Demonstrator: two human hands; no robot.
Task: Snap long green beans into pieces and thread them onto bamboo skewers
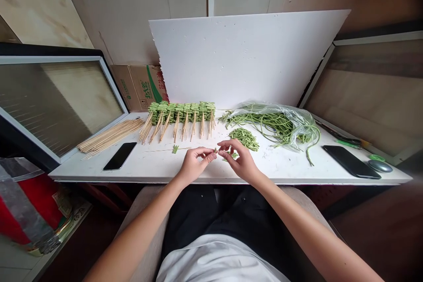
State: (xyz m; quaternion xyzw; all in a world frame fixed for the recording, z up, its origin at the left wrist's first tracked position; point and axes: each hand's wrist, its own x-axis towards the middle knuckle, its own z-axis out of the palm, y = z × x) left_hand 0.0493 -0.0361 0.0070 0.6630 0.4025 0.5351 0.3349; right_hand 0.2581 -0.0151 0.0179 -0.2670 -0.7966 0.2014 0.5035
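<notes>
My left hand is closed in a pinch, with a thin bamboo skewer running leftward from it. At its fingertips a short piece of green bean shows. Facing it closely, my right hand has its thumb and fingers curved and apart. A few cut bean pieces lie partly hidden under the right hand. Beside the skewer's left part is a small cluster of bean pieces. Beyond the right hand sits a heap of cut beans.
Finished bean skewers are stacked at the back of the white table. Bare skewers and a phone lie left. Long beans spill from a plastic bag; another dark phone and a mouse lie right.
</notes>
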